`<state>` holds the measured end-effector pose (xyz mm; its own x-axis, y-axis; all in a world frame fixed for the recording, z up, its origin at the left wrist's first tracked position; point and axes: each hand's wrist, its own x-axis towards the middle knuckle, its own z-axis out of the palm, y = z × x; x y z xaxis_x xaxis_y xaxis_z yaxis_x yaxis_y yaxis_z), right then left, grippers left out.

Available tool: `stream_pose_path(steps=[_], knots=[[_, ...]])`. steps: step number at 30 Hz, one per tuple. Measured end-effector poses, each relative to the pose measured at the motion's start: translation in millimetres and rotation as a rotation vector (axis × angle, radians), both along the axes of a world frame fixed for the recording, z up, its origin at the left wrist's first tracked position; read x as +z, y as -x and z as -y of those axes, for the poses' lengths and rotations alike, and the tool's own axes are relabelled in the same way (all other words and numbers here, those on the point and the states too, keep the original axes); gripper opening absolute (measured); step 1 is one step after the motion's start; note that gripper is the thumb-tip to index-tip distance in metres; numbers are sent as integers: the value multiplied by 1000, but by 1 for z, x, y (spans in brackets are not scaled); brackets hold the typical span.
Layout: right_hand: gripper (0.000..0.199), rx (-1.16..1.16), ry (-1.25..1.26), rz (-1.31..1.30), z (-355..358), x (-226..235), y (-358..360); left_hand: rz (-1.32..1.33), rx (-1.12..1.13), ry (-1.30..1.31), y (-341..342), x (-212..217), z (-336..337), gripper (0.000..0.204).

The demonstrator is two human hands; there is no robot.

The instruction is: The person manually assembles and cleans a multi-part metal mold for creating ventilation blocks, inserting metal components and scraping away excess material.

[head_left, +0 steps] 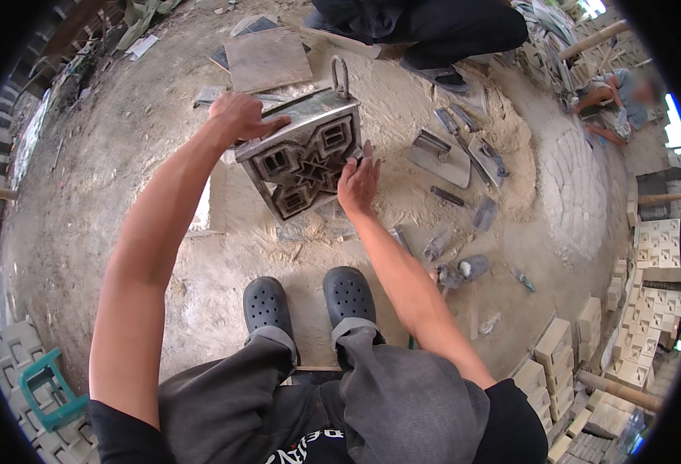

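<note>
Between my hands a square metal block mould (309,168) stands tilted over the ground, its openwork face of a star and cut-out corners turned toward me. A metal loop handle (340,77) rises from its far top corner. My left hand (240,117) is closed over the upper left edge, the index finger stretched along the top. At the mould's right side, my right hand (358,184) presses its edge with thumb and fingers. Below the mould lies a flat grey slab (317,226), partly hidden and dusted with pale powder.
Square boards (269,58) lie stacked beyond the mould. To the right are a steel float (441,160), a trowel (486,214) and a mallet (472,267). A person in dark trousers (441,27) crouches ahead; another (611,104) sits far right. Pale blocks (555,352) stand lower right.
</note>
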<state>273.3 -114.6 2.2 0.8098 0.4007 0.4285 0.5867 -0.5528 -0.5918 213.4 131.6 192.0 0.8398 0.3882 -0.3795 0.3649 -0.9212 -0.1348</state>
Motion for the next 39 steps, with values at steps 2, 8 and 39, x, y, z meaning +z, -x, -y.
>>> stream_pose_path(steps=[2, 8, 39], knots=[[58, 16, -77, -37, 1, -4, 0, 9, 5, -12, 0, 4, 2, 94], [71, 134, -99, -180, -5, -5, -16, -13, 0, -27, 1, 5, 5, 92], [52, 342, 790, -647, 153, -6, -59, 143, -50, -31, 18, -24, -5, 95]])
